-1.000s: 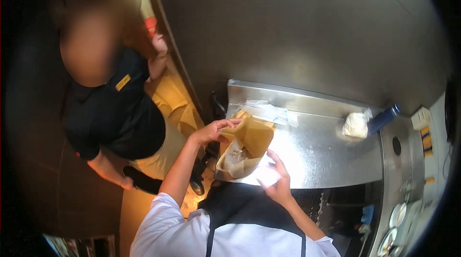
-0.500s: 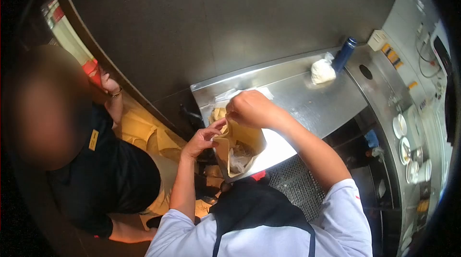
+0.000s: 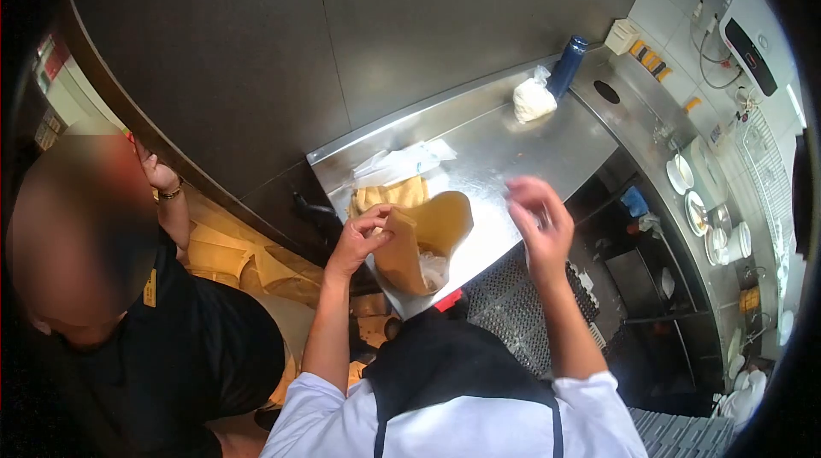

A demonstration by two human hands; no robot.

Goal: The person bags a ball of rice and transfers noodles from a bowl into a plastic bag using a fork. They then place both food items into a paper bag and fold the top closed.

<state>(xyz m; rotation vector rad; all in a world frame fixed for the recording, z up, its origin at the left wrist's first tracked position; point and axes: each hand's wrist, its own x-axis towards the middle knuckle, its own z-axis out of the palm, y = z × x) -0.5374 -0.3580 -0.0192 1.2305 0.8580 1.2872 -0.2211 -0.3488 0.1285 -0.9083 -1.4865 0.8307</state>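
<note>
A brown paper bag (image 3: 400, 257) stands open on the metal counter (image 3: 556, 159), with clear plastic (image 3: 434, 270) showing inside it. My left hand (image 3: 357, 244) pinches the bag's left rim between thumb and fingers. Off to the right of the bag, my right hand (image 3: 542, 223) is raised over the counter's front edge, fingers apart and slightly blurred, touching nothing. Behind the bag lie a folded yellow-brown cloth or paper (image 3: 389, 195) and some white sheets (image 3: 402, 163).
A co-worker (image 3: 205, 330) in black stands close on the left, one hand raised. Toward the back right are a knotted bag of white stuff (image 3: 534, 99) and a blue bottle (image 3: 567, 65). White dishes (image 3: 695, 212) line the right counter. A dark wall rises behind.
My right hand has let go of the bag's rim and moved right, its fingers spreading. My left hand still holds the bag. The view has shifted, and the co-worker has leaned lower.
</note>
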